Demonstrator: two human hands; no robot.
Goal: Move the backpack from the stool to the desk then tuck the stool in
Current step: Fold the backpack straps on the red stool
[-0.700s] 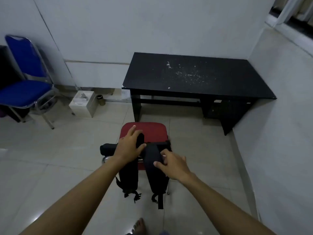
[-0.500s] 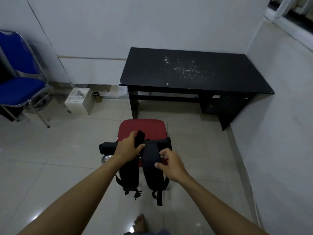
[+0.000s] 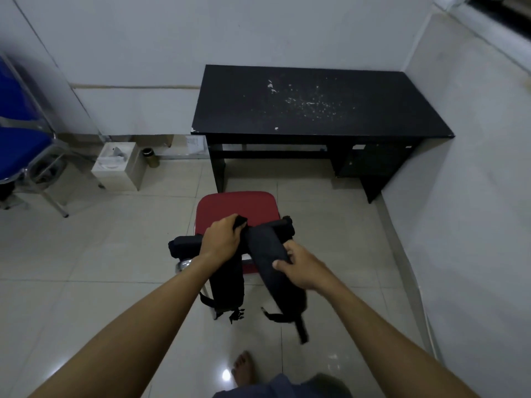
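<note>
A black backpack [image 3: 227, 285] hangs over the near edge of a red-seated stool [image 3: 238, 205], its two padded straps dangling toward the floor. My left hand [image 3: 221, 239] is closed around the top handle and the left strap's upper end. My right hand [image 3: 298, 267] grips the right strap [image 3: 267, 248], which is tilted out to the right. The black desk [image 3: 316, 104] stands beyond the stool against the wall, its top bare except for white flecks.
A blue chair [image 3: 20, 145] stands at the far left. A white box [image 3: 117, 166] and a small can [image 3: 150, 158] sit on the floor left of the desk. A white wall [image 3: 465, 211] runs along the right. My bare foot [image 3: 244, 369] is on the tiles below.
The view has come closer to the stool and desk. My left hand has closed on the backpack's top, and my right hand has pulled the right strap outward and upward.
</note>
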